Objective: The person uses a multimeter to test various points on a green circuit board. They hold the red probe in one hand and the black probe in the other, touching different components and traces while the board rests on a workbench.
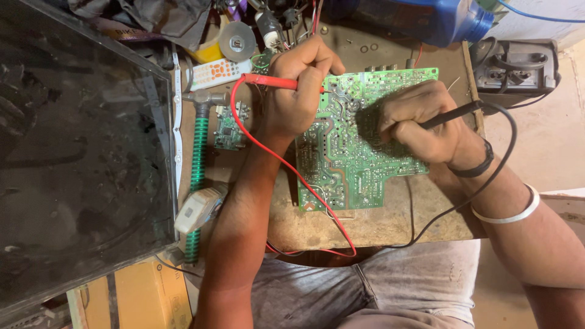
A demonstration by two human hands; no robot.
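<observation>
- Left hand (298, 91): forearm comes up from the lap, wrist bent, fingers curled tight round a red probe (274, 82). The probe lies nearly level, its tip at the upper left part of the circuit board (359, 164).
- Red lead (286, 164) runs from the back of the probe, loops down under the left forearm, crosses the board's lower left corner and drops off the front edge of the bench.
- Right hand (414, 122): comes in from the right, knuckles up, fingers pinched round a black probe (451, 114) like a pen. The tip is hidden under the fingers, somewhere on the board's upper middle. Black band and pale bangle on that wrist.
- Black lead (506, 152) arcs out right of the wrist and curls back under the forearm.
- Circuit board: green, solder side up, flat on the worn brown bench (378, 225), between both hands, in front of the person's lap.
- Left of the board: a small green board (228, 128), a hammer with a green ribbed handle (198, 164), a white remote with orange buttons (219, 73).
- Far left: a large dark flat screen (79, 152) lying face up, dusty.
- Top: a blue plastic jug (426, 18), contents not visible; a tangle of wires beside it.
- Top right: a grey box (515, 70) with cables in it.
</observation>
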